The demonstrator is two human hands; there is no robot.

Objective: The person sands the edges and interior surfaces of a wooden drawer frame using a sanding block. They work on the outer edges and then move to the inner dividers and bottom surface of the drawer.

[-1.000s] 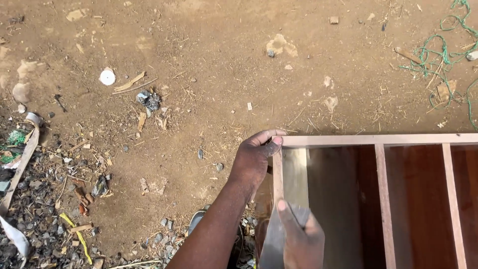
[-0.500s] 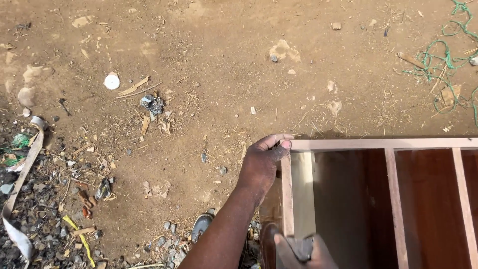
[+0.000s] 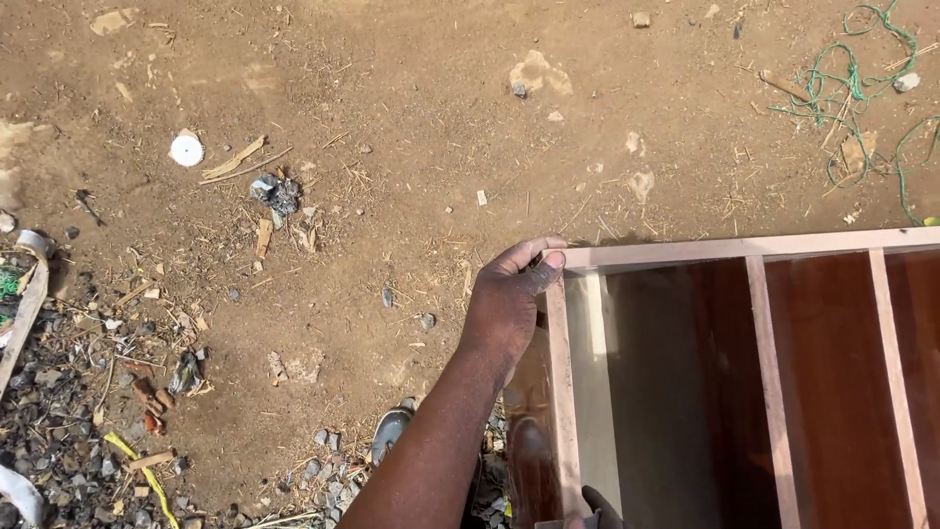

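A wooden cabinet frame [image 3: 744,246] with pale rails and a dark red-brown back panel [image 3: 832,392] fills the lower right. My left hand [image 3: 507,299] is shut over its top left corner, thumb on the top rail and fingers down the outer side. Only a sliver of my right hand [image 3: 593,504] shows at the bottom edge, resting on the frame's left rail [image 3: 563,392]. Two upright dividers [image 3: 769,392] cross the panel.
Bare brown dirt lies all around. Rubble, stones and scraps are heaped at the lower left [image 3: 69,421]. A white disc [image 3: 186,150] lies on the dirt at the upper left, and a tangle of green string [image 3: 842,88] at the top right. A shoe tip [image 3: 392,431] shows beside my forearm.
My right hand has slid down the left rail and is almost out of view. My left hand keeps its hold on the corner. The view has shifted slightly.
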